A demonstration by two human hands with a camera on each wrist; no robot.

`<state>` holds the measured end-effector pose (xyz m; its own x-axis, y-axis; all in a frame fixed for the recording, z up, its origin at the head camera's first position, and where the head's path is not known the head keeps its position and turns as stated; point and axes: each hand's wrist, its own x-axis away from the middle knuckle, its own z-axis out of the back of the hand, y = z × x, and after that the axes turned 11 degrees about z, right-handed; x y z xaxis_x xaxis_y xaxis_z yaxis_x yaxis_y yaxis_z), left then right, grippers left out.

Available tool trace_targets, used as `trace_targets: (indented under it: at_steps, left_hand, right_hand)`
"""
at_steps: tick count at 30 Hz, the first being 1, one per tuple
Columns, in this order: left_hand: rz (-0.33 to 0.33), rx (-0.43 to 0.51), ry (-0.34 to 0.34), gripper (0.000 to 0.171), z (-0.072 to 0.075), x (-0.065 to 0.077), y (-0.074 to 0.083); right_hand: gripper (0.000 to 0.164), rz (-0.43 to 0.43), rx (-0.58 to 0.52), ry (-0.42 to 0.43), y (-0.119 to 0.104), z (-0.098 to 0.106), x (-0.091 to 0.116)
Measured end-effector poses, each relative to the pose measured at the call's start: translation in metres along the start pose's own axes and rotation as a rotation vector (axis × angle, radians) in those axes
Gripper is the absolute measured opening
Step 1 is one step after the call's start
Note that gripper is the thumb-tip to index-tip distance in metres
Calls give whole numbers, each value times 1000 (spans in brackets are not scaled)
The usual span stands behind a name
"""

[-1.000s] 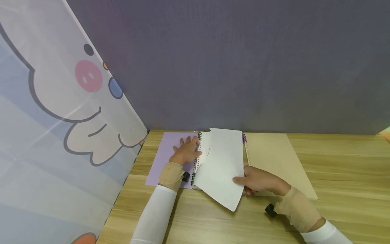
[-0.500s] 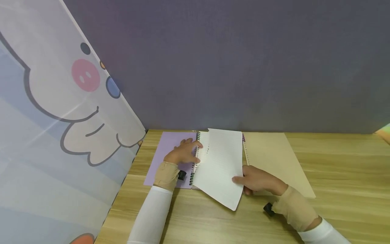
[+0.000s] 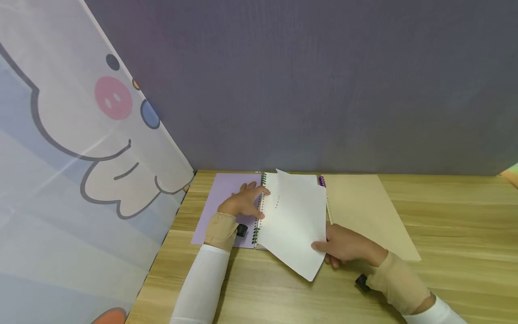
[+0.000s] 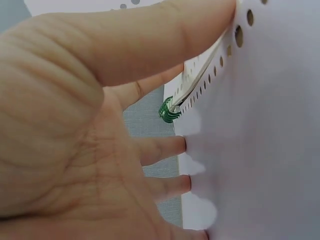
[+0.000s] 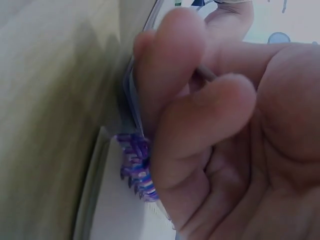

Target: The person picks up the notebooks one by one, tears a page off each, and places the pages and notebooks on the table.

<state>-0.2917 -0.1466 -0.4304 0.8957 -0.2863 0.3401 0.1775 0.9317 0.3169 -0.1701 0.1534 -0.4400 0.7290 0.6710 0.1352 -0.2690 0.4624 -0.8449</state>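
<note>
A spiral notebook with a green coil (image 3: pixel 255 236) lies open, its lilac cover (image 3: pixel 220 198) folded out to the left. Over its pages slants a loose-looking white sheet (image 3: pixel 297 229), with a line of punched holes near its left side. My right hand (image 3: pixel 346 245) pinches the sheet's right edge, thumb on top and fingers behind. My left hand (image 3: pixel 243 202) reaches over the coil, fingers spread, thumb and index fingertip at the punched margin. In the left wrist view, the straight fingers touch white paper (image 4: pixel 270 130) beside the holes.
To the right lies a second notebook (image 3: pixel 370 216), showing a tan surface and a purple coil (image 3: pixel 322 181); that coil is close to my right fingers in the right wrist view. Both lie on a wood-grain table (image 3: pixel 283 297) against a grey panel (image 3: pixel 315 90). A cartoon-printed sheet (image 3: pixel 60 189) hangs at left.
The white sheet has shifted slightly right and its upper right corner has dropped, uncovering page behind it. My right hand moved slightly right with it. My left thumb and index finger spread wider at the coil.
</note>
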Motion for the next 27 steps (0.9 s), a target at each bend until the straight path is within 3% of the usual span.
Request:
trace_targets:
  at_steps: [27]
  left_hand:
    - [34,-11,9,71,-1,-1,2]
  right_hand:
    - [35,-40,-86,-75,8,5,3]
